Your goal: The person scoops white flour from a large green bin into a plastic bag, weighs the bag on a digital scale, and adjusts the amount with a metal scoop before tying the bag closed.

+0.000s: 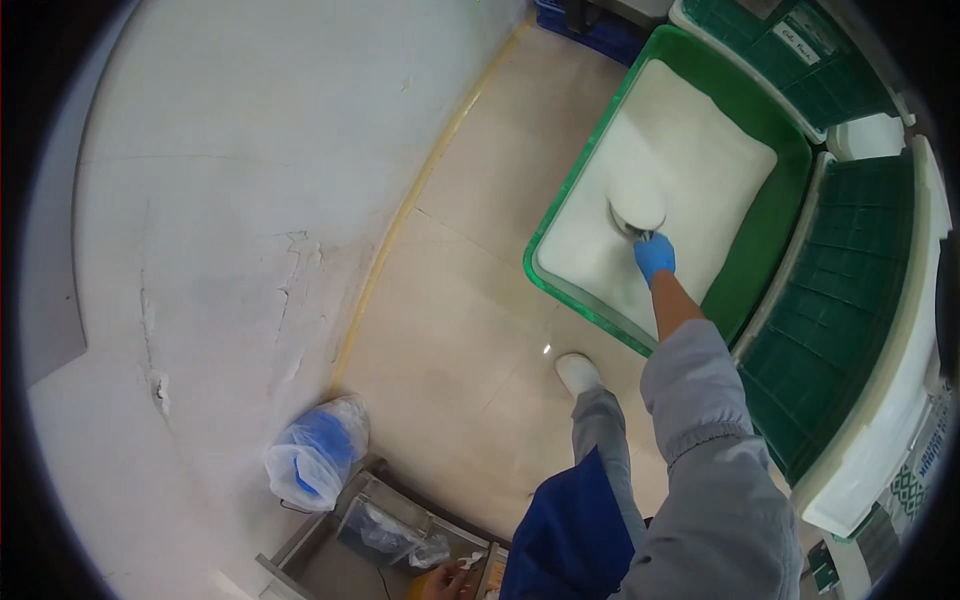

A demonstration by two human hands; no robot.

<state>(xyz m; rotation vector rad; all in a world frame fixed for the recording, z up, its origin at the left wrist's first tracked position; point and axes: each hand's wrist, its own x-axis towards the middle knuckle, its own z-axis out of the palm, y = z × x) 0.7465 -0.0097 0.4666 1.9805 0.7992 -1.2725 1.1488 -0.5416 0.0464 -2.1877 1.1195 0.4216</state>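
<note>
My right hand (655,259), in a blue glove below a grey sleeve, grips the handle of a round metal scoop (637,211). The scoop is heaped with a white powdery or fine granular material. It is over or touching the broad layer of the same white material (592,232) in a large green plastic tub (577,304). Whether its underside is sunk in the layer cannot be told. My left hand is out of view. A blue apron (570,525) hangs in front of me.
Green-and-white containers (832,300) line the tub's right side. A blue crate (592,37) lies beyond it. Bottom left are a plastic-lined bin (315,454) and a table (330,555) with plastic bags (390,536). A bare hand (444,581), apparently another person's, is at the bottom edge.
</note>
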